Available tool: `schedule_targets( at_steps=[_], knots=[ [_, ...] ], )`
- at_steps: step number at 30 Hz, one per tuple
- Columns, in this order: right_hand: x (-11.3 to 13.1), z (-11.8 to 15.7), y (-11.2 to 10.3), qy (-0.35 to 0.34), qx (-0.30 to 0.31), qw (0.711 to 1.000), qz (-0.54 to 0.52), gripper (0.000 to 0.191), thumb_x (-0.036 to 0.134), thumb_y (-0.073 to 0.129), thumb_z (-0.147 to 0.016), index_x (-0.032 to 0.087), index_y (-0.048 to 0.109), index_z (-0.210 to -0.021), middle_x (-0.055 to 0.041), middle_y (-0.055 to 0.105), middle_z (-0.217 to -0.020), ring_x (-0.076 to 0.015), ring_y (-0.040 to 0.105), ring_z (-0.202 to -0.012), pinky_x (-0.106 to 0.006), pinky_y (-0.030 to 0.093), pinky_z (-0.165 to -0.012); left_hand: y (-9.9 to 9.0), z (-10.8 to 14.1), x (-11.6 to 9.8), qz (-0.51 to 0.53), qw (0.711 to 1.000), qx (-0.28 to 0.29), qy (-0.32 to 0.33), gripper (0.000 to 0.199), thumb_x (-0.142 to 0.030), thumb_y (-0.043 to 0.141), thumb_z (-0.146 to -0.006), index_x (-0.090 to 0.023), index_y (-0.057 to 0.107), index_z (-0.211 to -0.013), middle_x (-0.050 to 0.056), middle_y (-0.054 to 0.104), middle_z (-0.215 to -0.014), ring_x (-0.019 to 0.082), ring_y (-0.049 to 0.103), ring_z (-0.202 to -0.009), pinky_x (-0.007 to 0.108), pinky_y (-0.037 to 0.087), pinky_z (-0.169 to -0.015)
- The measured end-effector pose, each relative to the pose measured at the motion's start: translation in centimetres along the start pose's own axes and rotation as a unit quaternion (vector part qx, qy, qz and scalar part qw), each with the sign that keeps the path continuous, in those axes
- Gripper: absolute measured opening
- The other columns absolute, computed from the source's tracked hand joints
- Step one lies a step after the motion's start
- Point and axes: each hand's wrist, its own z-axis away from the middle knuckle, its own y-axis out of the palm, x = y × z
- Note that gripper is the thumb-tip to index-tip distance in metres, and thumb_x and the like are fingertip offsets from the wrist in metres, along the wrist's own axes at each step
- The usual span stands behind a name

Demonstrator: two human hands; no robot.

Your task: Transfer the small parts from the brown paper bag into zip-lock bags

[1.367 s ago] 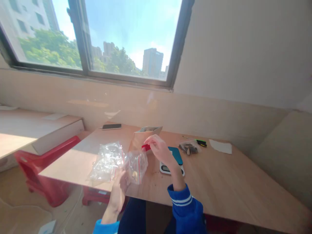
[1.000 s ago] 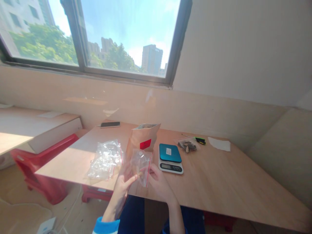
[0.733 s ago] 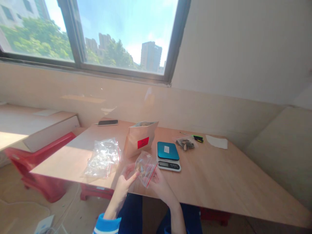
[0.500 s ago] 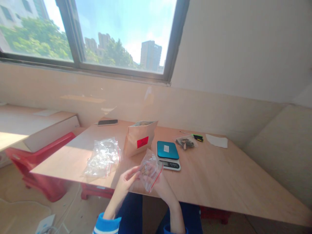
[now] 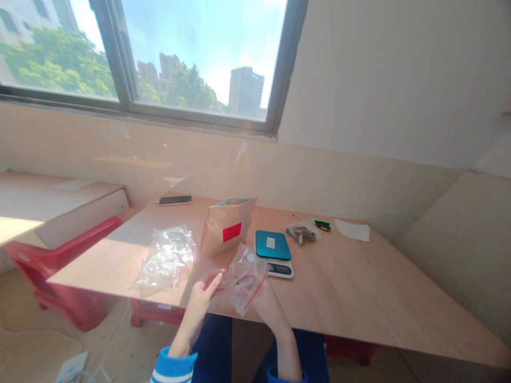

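Both hands hold a small clear zip bag with a red seal strip and a few brownish bits inside, just above the near edge of the wooden table. My left hand pinches its left side with thumb and fingers. My right hand supports it from beneath and is mostly hidden behind the plastic. A brown paper pouch with a red label stands open right behind. A teal-topped kitchen scale sits just right of the bag.
A pile of empty clear zip bags lies to the left. A filled small bag, a black and green marker and a white paper lie at the back. A phone rests far left. A red stool stands beside the table.
My right hand left the paper pouch and came down to the small bag. Both hands then turned the bag and tilted it to the right, near the scale.
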Motion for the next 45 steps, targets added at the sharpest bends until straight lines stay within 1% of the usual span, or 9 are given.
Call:
schedule_targets(
  at_steps=[11,16,22,26,31,35,38,42,45],
  knots=[
    [-0.3,-0.3,0.8,0.019,-0.022,0.997,-0.066,0.027,0.039,0.074,-0.07,0.02,0.061,-0.085,-0.0041,0.069,-0.083,-0.0213,0.066,-0.077,-0.038,0.053,-0.077,-0.3,0.0,0.0,-0.003,1.0,-0.01,0.025,0.049,-0.05,0.075,-0.063,-0.012,0.071,-0.095,0.012,0.073,-0.104,0.028,0.065,-0.1,0.033,0.053,-0.078],
    [0.5,-0.6,0.6,0.023,-0.062,0.994,-0.082,0.038,0.047,0.076,-0.067,0.019,0.063,-0.09,-0.0071,0.071,-0.093,-0.0221,0.066,-0.086,-0.038,0.052,-0.081,-1.0,0.0,-0.3,0.028,0.999,-0.026,0.038,0.043,-0.043,0.077,-0.065,-0.013,0.07,-0.095,0.01,0.074,-0.099,0.024,0.065,-0.096,0.031,0.05,-0.083],
    [2.0,0.2,-0.9,0.012,-0.007,0.996,-0.083,0.04,0.048,0.072,-0.074,0.018,0.067,-0.1,-0.0084,0.071,-0.095,-0.0188,0.065,-0.082,-0.031,0.052,-0.073,-3.1,0.3,-2.0,0.13,0.985,-0.109,0.037,0.046,-0.034,0.082,-0.061,-0.017,0.066,-0.1,0.004,0.072,-0.104,0.017,0.064,-0.1,0.023,0.048,-0.084],
    [5.1,-2.8,-1.0,-0.067,-0.05,0.993,-0.08,0.037,0.047,0.071,-0.075,0.021,0.067,-0.101,-0.0063,0.07,-0.095,-0.0179,0.065,-0.083,-0.03,0.054,-0.072,-5.2,0.3,-3.2,0.158,0.979,-0.127,0.03,0.037,-0.035,0.078,-0.068,-0.02,0.066,-0.1,-0.001,0.072,-0.101,0.01,0.065,-0.096,0.016,0.046,-0.086],
    [10.8,-10.9,0.2,-0.258,-0.119,0.959,0.014,0.029,0.04,0.067,-0.08,0.021,0.065,-0.101,-0.0067,0.069,-0.103,-0.0191,0.064,-0.096,-0.034,0.051,-0.088,-6.4,0.5,-4.1,0.16,0.974,-0.156,0.027,0.03,-0.031,0.075,-0.073,-0.024,0.068,-0.1,-0.006,0.071,-0.101,0.006,0.064,-0.094,0.01,0.045,-0.087],
    [11.3,-15.2,1.5,-0.311,-0.088,0.933,0.158,0.02,0.034,0.063,-0.084,0.022,0.065,-0.1,-0.0058,0.07,-0.104,-0.0188,0.064,-0.096,-0.033,0.049,-0.088,-6.4,0.7,-4.4,0.161,0.974,-0.152,0.041,0.041,-0.039,0.082,-0.063,-0.022,0.069,-0.099,-0.005,0.071,-0.101,0.01,0.065,-0.096,0.012,0.047,-0.085],
    [9.4,-16.0,2.1,-0.336,-0.028,0.906,0.256,0.016,0.031,0.055,-0.09,0.022,0.065,-0.099,-0.0064,0.069,-0.104,-0.0193,0.062,-0.099,-0.035,0.047,-0.092,-6.4,0.7,-4.3,0.157,0.975,-0.155,0.038,0.044,-0.039,0.083,-0.06,-0.022,0.071,-0.098,-0.003,0.071,-0.103,0.012,0.064,-0.098,0.014,0.048,-0.084],
    [7.9,-15.8,2.2,-0.349,-0.038,0.862,0.367,0.027,0.03,0.044,-0.096,0.02,0.064,-0.08,-0.0072,0.068,-0.09,-0.0209,0.059,-0.093,-0.037,0.042,-0.094,-6.5,0.4,-3.9,0.171,0.974,-0.146,0.034,0.039,-0.035,0.082,-0.061,-0.022,0.073,-0.097,-0.001,0.071,-0.108,0.012,0.065,-0.098,0.014,0.049,-0.081],
    [8.7,-15.2,2.2,-0.337,-0.037,0.852,0.399,0.031,0.029,0.04,-0.098,0.019,0.063,-0.08,-0.007,0.067,-0.086,-0.0205,0.058,-0.088,-0.036,0.041,-0.092,-6.4,0.4,-3.8,0.184,0.973,-0.138,0.024,0.039,-0.032,0.082,-0.063,-0.022,0.072,-0.098,-0.001,0.072,-0.106,0.01,0.065,-0.094,0.013,0.049,-0.079]
  ],
)
